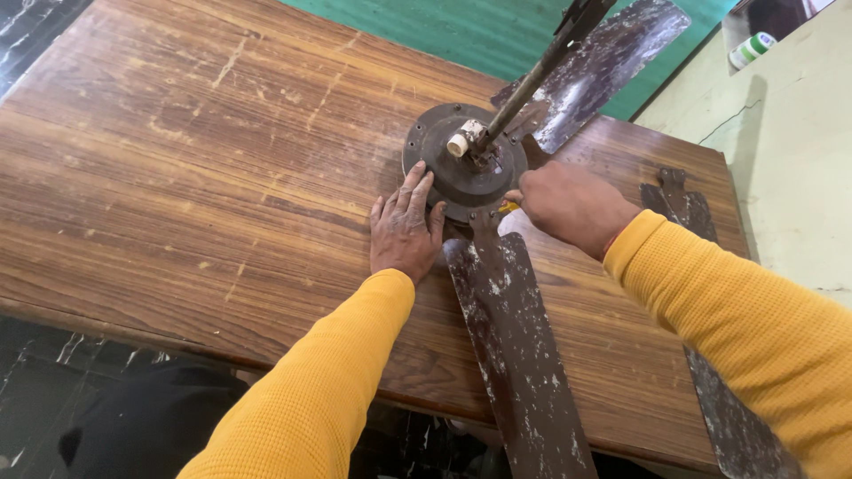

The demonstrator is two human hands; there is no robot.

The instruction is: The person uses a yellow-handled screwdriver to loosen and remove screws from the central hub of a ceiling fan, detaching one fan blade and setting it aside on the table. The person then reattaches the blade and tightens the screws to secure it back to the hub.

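Note:
A dark brown ceiling fan motor lies on a scratched wooden table, its rod slanting up to the top right. My left hand rests flat against the motor's near rim, fingers spread. My right hand is closed around a small tool with a yellow part, held where the near blade meets the motor. A second worn blade sticks out at the far side.
A loose third blade lies along the table's right side, partly under my right sleeve. A pale green wall stands to the right, with a white and green bottle on a ledge. Dark floor lies below the table.

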